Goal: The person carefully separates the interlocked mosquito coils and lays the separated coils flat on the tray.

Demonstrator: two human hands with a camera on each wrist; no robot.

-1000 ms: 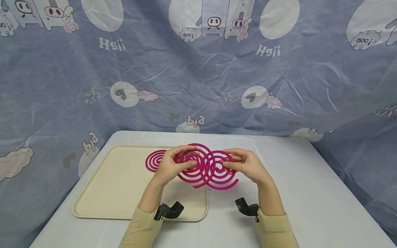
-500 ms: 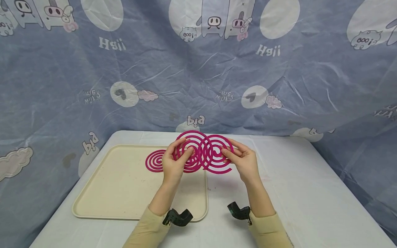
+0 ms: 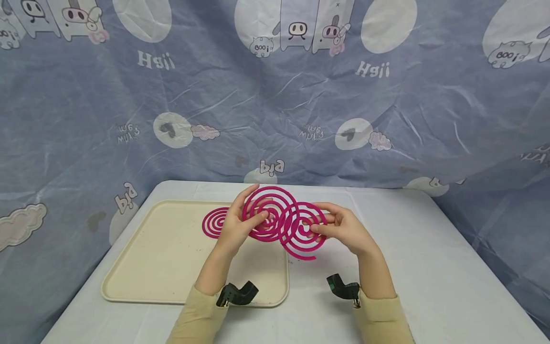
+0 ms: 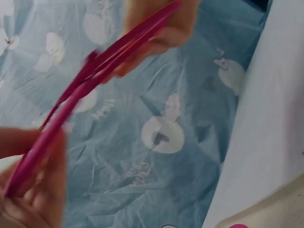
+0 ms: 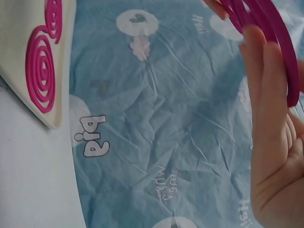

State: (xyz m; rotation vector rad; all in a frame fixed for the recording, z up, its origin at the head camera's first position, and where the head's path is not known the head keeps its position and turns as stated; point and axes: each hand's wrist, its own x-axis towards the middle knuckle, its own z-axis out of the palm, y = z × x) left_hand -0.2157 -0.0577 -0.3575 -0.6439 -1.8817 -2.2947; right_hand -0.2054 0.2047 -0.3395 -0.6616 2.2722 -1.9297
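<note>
Two pink spiral coils (image 3: 287, 220) hang interlocked above the table, held between both hands. My left hand (image 3: 253, 222) pinches the left coil (image 3: 270, 188) near its middle, thumb in front. The right coil (image 3: 301, 254) tilts lower, and my right hand (image 3: 315, 229) pinches it near its centre. Seen from the left wrist, the coils (image 4: 71, 99) run edge-on from my left fingers (image 4: 45, 199) up to the right hand (image 4: 166, 28). The right wrist view has the coil (image 5: 278, 42) lying across my right fingers (image 5: 266, 95).
A third pink coil (image 3: 213, 222) lies flat on the far part of a cream tray (image 3: 172, 258), also seen as the coil (image 5: 42, 71) on the tray (image 5: 14, 42). The tray sits on a white table (image 3: 429, 267). A blue printed cloth (image 3: 386, 119) hangs behind.
The coils were lifted upright half a second ago. Now the right coil and right hand have dropped lower and tilted, while the left coil stays raised.
</note>
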